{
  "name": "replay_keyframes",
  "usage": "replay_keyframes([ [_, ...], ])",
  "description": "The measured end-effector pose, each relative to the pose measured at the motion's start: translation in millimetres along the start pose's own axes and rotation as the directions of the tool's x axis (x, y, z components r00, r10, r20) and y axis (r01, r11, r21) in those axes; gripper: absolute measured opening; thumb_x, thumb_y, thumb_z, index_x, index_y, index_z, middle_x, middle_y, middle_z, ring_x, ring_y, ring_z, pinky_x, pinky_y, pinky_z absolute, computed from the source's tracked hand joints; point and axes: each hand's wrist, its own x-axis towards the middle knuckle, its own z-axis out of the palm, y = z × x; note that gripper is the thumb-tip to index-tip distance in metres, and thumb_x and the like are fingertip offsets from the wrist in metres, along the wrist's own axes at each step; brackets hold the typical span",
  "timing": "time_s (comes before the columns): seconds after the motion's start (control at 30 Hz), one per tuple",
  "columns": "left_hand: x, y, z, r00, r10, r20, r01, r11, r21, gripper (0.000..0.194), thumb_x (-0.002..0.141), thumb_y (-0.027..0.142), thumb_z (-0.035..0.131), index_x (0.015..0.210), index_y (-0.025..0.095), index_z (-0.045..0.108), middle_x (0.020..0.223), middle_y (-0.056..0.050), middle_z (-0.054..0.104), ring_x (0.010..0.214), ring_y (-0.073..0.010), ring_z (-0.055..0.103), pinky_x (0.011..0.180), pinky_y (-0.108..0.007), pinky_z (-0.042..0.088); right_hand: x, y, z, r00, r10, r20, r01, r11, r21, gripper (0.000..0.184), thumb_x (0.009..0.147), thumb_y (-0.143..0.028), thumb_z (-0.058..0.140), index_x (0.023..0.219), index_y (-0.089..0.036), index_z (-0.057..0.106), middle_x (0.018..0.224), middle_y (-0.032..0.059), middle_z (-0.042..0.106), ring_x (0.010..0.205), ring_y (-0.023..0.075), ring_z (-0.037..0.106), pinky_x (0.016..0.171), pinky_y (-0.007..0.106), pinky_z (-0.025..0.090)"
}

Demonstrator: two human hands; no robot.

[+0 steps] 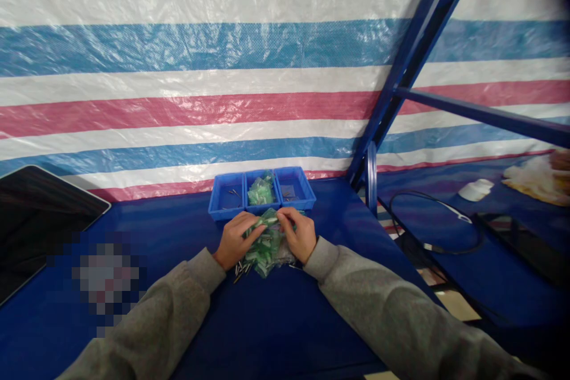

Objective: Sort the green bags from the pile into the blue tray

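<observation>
My left hand (235, 240) and my right hand (299, 233) both pinch the top of a small clear green plastic bag (266, 219), held over a pile of similar green bags (266, 252) on the blue table (267, 320). A few small dark metal pins (240, 274) lie loose beside the pile near my left hand. Just beyond stand three joined blue bins: the left bin (226, 195) holds a few pins, the middle bin (260, 190) holds green bags, the right bin (294, 189) holds a few small parts.
A dark screen (35, 214) lies at the left edge. A blue metal frame post (401, 77) rises at right. On the neighbouring table lie a black cable (436, 231), a white lid-like piece (475, 189) and a pale cloth (534, 178). A striped tarp (178, 71) forms the backdrop.
</observation>
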Motion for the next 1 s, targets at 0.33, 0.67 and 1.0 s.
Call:
replay_keyframes([
  [0.33, -5.2, -6.8, 2.4, 0.990, -0.102, -0.102, 0.103, 0.995, 0.004, 0.015, 0.084, 0.028, 0.056, 0.089, 0.016, 0.064, 0.070, -0.001, 0.063, 0.065, -0.0121, 0.058, 0.066, -0.024, 0.045, 1.6, -5.1, -0.5, 0.989, -0.079, 0.128, 0.080, 0.997, 0.002, 0.026, 0.088, -0.036, 0.047, 0.071, -0.018, 0.057, 0.063, 0.0002, 0.056, 0.058, 0.0124, 0.050, 0.058, 0.023, 0.037],
  [0.67, -2.6, -5.2, 0.5, 0.989, -0.087, -0.122, 0.086, 0.996, -0.018, 0.021, 0.083, 0.029, 0.057, 0.067, 0.016, 0.062, 0.063, -0.001, 0.058, 0.062, -0.0113, 0.054, 0.060, -0.023, 0.042, 1.8, -2.0, -0.5, 0.991, -0.010, 0.132, 0.002, 0.998, 0.058, 0.030, 0.085, -0.041, 0.051, 0.067, -0.018, 0.057, 0.056, -0.0017, 0.052, 0.052, 0.0110, 0.047, 0.055, 0.022, 0.037],
  [1.0, -2.9, -4.0, 0.3, 0.990, -0.069, -0.127, 0.070, 0.998, 0.007, 0.029, 0.086, 0.030, 0.052, 0.060, 0.016, 0.057, 0.060, -0.001, 0.055, 0.061, -0.0112, 0.052, 0.061, -0.023, 0.041, 3.0, -3.5, -2.4, 0.990, -0.070, 0.124, 0.060, 0.995, 0.086, 0.022, 0.086, -0.035, 0.051, 0.076, -0.018, 0.059, 0.065, 0.0000, 0.055, 0.056, 0.0114, 0.048, 0.057, 0.023, 0.039],
])
